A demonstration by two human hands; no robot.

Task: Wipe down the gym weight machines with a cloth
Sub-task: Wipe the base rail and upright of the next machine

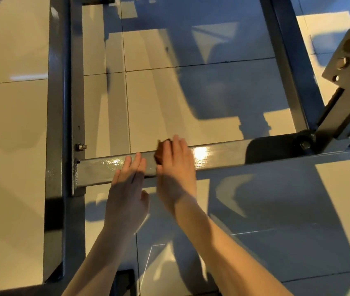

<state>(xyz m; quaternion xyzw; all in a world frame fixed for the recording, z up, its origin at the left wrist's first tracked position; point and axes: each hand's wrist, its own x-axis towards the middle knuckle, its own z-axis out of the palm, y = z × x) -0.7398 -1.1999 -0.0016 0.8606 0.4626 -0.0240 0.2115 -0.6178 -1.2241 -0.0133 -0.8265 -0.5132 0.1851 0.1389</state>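
Observation:
A grey steel crossbar (216, 155) of the weight machine's base frame runs left to right just above the tiled floor. My right hand (175, 167) lies over a small brown cloth (160, 153) and presses it onto the bar; only the cloth's left edge shows past my fingers. My left hand (128, 189) rests beside it with straight fingers flat on the bar, thumb hanging below. The bar's top looks wet and shiny on both sides of my hands.
A long grey frame rail (60, 116) runs along the left and is welded to the crossbar. A second rail (288, 67) slants at the right. A pale bracket with bolts (349, 60) and a black pivot (280, 146) sit at the right. Glossy floor tiles (9, 135) surround the frame.

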